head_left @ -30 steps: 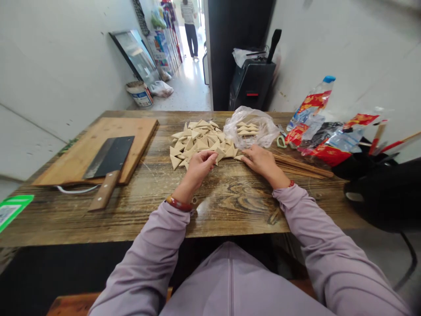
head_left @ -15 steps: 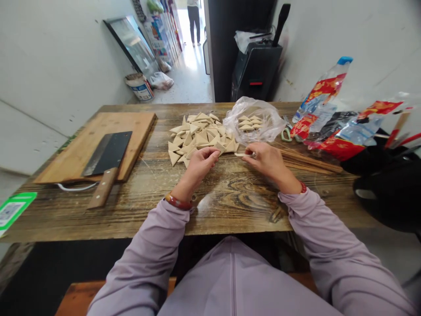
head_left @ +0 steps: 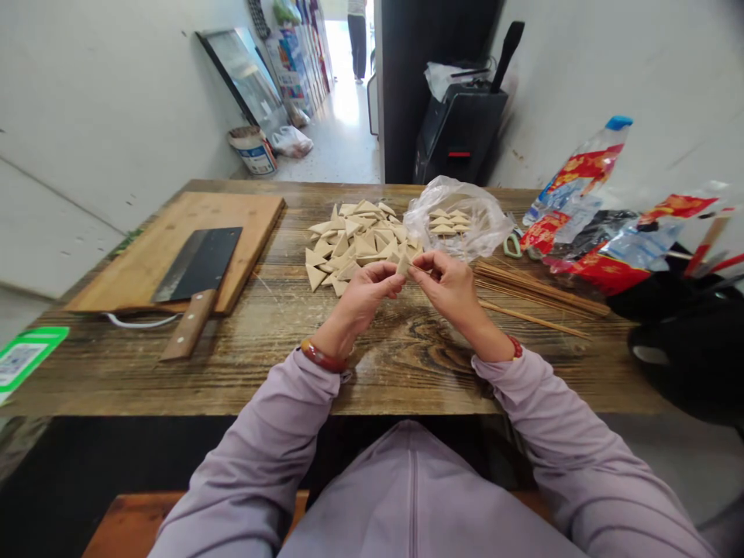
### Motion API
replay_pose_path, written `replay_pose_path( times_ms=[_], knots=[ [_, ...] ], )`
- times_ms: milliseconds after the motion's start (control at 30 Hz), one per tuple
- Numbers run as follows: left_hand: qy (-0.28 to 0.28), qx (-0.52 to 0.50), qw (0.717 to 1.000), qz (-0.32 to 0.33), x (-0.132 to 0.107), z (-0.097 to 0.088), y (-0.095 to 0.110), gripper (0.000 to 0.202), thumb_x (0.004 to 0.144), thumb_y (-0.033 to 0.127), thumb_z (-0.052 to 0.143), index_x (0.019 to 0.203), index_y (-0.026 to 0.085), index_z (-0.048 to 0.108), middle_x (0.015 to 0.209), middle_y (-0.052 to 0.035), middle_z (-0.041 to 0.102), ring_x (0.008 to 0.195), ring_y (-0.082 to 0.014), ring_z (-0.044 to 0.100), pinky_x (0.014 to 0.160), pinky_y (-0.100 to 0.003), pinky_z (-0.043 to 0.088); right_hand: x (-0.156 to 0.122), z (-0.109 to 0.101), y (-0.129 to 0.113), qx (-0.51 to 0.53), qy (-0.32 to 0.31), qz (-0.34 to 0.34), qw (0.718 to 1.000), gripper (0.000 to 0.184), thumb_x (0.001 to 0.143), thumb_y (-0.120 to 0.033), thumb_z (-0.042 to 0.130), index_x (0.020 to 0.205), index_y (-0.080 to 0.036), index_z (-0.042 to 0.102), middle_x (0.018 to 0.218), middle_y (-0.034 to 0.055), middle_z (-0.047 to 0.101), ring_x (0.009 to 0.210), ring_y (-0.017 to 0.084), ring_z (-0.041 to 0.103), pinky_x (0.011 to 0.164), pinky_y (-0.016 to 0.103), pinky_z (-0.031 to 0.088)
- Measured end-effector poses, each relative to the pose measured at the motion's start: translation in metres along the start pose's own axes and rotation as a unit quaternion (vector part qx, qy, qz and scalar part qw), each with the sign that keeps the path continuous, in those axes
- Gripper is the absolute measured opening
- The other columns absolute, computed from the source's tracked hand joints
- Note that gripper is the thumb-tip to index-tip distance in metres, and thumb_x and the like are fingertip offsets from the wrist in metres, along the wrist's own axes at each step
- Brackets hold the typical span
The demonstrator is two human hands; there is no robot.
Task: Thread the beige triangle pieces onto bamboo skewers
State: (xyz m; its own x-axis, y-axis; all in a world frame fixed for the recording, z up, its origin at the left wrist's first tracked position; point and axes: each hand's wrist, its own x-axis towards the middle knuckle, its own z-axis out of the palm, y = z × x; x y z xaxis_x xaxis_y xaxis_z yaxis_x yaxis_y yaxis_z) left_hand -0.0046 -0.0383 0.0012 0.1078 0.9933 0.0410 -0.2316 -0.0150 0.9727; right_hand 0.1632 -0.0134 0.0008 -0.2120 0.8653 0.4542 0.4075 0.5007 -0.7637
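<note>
Head view: pinching a tan triangle [head_left: 403, 266] with the closed left hand [head_left: 370, 293], at four o'clock from the middle of the pile [head_left: 352, 242], and a thin stick [head_left: 420, 269] with the closed right hand [head_left: 452, 287], apparently skewering, next likely needing a straight, steady push, with loose sticks [head_left: 540, 287] at three o'clock.
</note>
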Motion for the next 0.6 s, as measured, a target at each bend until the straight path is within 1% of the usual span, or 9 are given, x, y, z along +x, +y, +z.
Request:
replay_pose_path(
  times_ms=[133, 233, 300, 367, 400, 500, 600],
  knots=[
    [0.006, -0.045, 0.999, -0.007, 0.0, -0.001, -0.002, 0.027, 0.071, 0.036, 0.081, 0.083, 0.015, 0.069, 0.076, -0.0003, 0.063, 0.068, -0.0088, 0.056, 0.064, -0.022, 0.044, -0.003, -0.002, -0.001, -0.014, -0.016, -0.018, 1.0, 0.021, 0.09, -0.039, 0.064, 0.092, -0.02, 0.069, 0.083, 0.0027, 0.072, 0.066, 0.014, 0.061, 0.062, 0.026, 0.045],
    [0.031, -0.088, 0.995, -0.016, 0.0, -0.002, -0.001, 0.025, 0.074, 0.034, 0.079, 0.083, 0.015, 0.064, 0.075, -0.0001, 0.064, 0.066, -0.0088, 0.058, 0.065, -0.023, 0.047, -0.006, -0.005, -0.003, -0.035, -0.034, -0.041, 0.998, 0.026, 0.093, -0.042, 0.061, 0.105, -0.02, 0.068, 0.088, 0.0041, 0.074, 0.072, 0.016, 0.064, 0.067, 0.028, 0.047],
    [0.04, -0.106, 0.993, -0.023, 0.001, -0.002, 0.001, 0.024, 0.077, 0.033, 0.076, 0.084, 0.016, 0.061, 0.075, -0.0012, 0.066, 0.066, -0.0096, 0.06, 0.064, -0.023, 0.048, -0.007, -0.009, -0.005, -0.051, -0.04, -0.056, 0.996, 0.029, 0.098, -0.041, 0.052, 0.113, -0.021, 0.066, 0.089, 0.0044, 0.074, 0.078, 0.018, 0.066, 0.073, 0.03, 0.049],
    [0.044, -0.108, 0.993, -0.031, 0.001, -0.002, 0.003, 0.023, 0.078, 0.032, 0.075, 0.084, 0.016, 0.06, 0.075, -0.0019, 0.066, 0.067, -0.0105, 0.062, 0.061, -0.023, 0.047, -0.009, -0.014, -0.005, -0.068, -0.038, -0.073, 0.994, 0.031, 0.103, -0.038, 0.042, 0.113, -0.023, 0.066, 0.087, 0.0042, 0.074, 0.082, 0.019, 0.067, 0.079, 0.031, 0.049],
    [0.047, -0.106, 0.993, -0.035, 0.001, -0.002, 0.004, 0.023, 0.078, 0.032, 0.075, 0.084, 0.015, 0.06, 0.074, -0.0018, 0.066, 0.067, -0.0106, 0.062, 0.06, -0.022, 0.047, -0.01, -0.016, -0.005, -0.077, -0.038, -0.084, 0.993, 0.031, 0.104, -0.036, 0.04, 0.112, -0.023, 0.067, 0.087, 0.0044, 0.074, 0.084, 0.019, 0.067, 0.081, 0.032, 0.049],
    [0.055, -0.099, 0.992, -0.05, 0.001, -0.001, 0.006, 0.023, 0.077, 0.03, 0.076, 0.083, 0.015, 0.06, 0.071, -0.0002, 0.063, 0.063, -0.0094, 0.06, 0.057, -0.021, 0.045, -0.013, -0.021, -0.004, -0.117, -0.052, -0.11, 0.986, 0.031, 0.103, -0.033, 0.043, 0.112, -0.023, 0.071, 0.092, 0.0059, 0.073, 0.088, 0.02, 0.067, 0.082, 0.033, 0.05],
    [0.056, -0.098, 0.991, -0.069, 0.001, -0.002, 0.006, 0.024, 0.074, 0.028, 0.078, 0.081, 0.015, 0.059, 0.069, 0.0016, 0.061, 0.059, -0.0082, 0.058, 0.056, -0.021, 0.045, -0.018, -0.023, -0.004, -0.158, -0.068, -0.106, 0.979, 0.034, 0.103, -0.031, 0.042, 0.119, -0.025, 0.071, 0.097, 0.0068, 0.072, 0.088, 0.02, 0.067, 0.079, 0.031, 0.051]
  ],
)
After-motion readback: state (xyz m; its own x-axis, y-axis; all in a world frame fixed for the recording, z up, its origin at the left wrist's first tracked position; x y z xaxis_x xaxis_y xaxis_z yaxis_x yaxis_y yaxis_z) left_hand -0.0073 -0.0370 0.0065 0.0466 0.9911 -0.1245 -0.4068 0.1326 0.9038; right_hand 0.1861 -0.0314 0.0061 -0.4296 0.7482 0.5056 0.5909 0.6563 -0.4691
